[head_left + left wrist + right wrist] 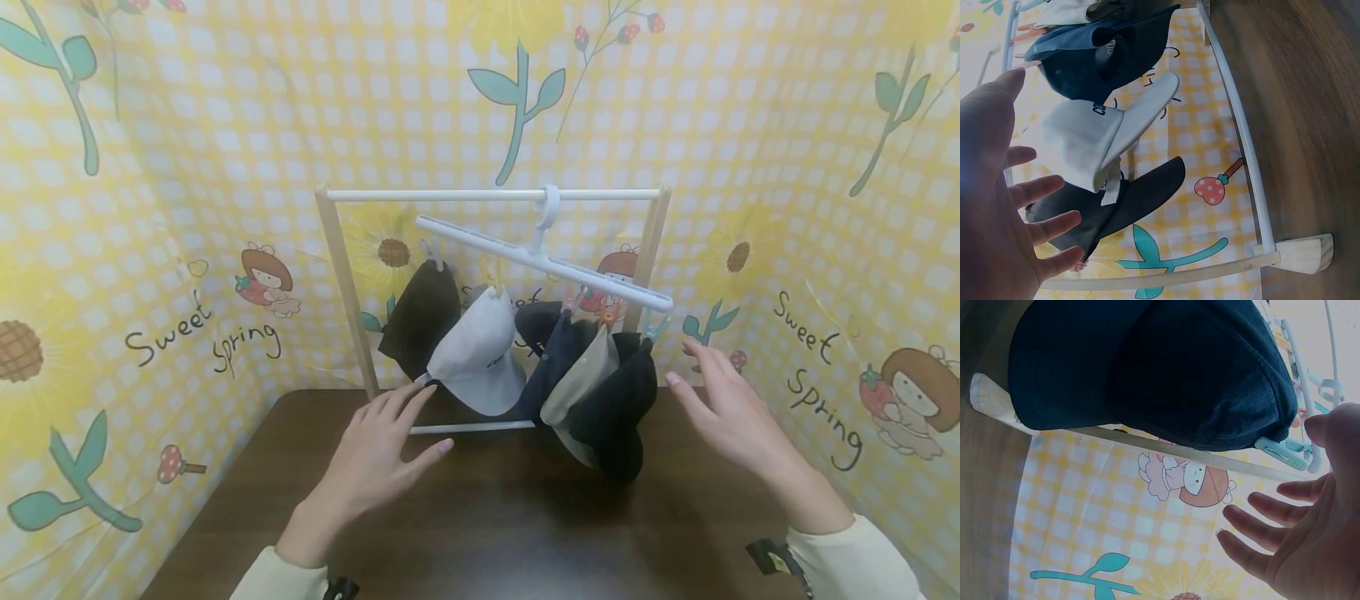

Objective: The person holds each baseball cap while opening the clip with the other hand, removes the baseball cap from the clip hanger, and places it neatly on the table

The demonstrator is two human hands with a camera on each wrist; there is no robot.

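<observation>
Matt cloth caps [480, 350], smooth white plastic hanger [540, 258], dark wood-grain table [487, 517].

Head view: beyond the right hand's fingers [693, 367], the black cap [618, 408] overlaps the beige cap [577, 383] and navy cap [558, 350], hiding most of each; the clips gripping them are too small to make out. Left wrist view: the left hand [997, 212] is cropped by the left and bottom edges, and the lettering on the white cap [1085, 147], just past its fingers, is unreadable. Right wrist view: the right hand [1310, 544] is cut off at the right edge, and the black cap above its fingers runs off the top.
</observation>
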